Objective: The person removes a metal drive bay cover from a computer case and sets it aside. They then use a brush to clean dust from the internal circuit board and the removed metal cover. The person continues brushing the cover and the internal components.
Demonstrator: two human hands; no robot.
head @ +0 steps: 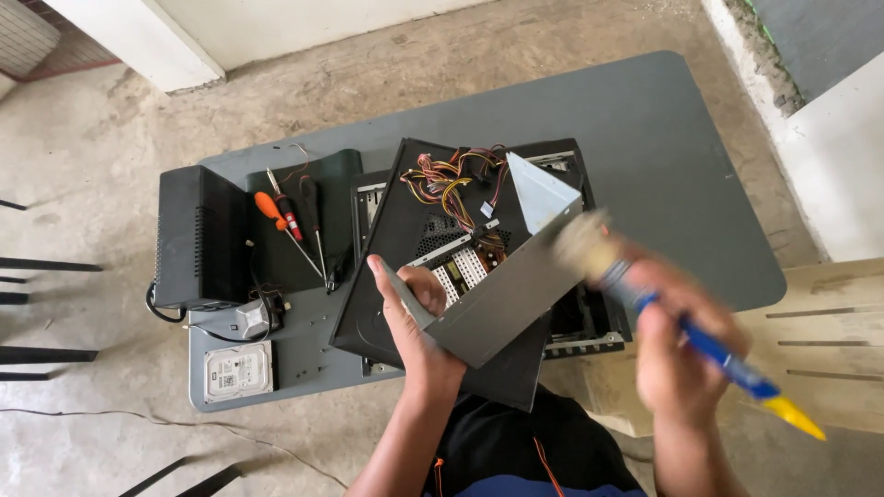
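Here, the left hand (412, 317) grips the grey metal cover (502, 290) by its lower edge and holds it tilted above the table (663, 156). The right hand (681, 354), blurred, is closed around a blue and yellow brush (645, 299). The cover seems stiff, light and sharp-edged, so its folded rim looks the safest hold. Behind it lies the open computer case (424, 230) with coloured wires (451, 179), then screwdrivers (295, 221).

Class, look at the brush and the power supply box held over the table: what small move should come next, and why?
Probably sweep the brush down across the tilted grey power supply box. The right hand has the bristles at its upper edge, and the left hand steadies it.
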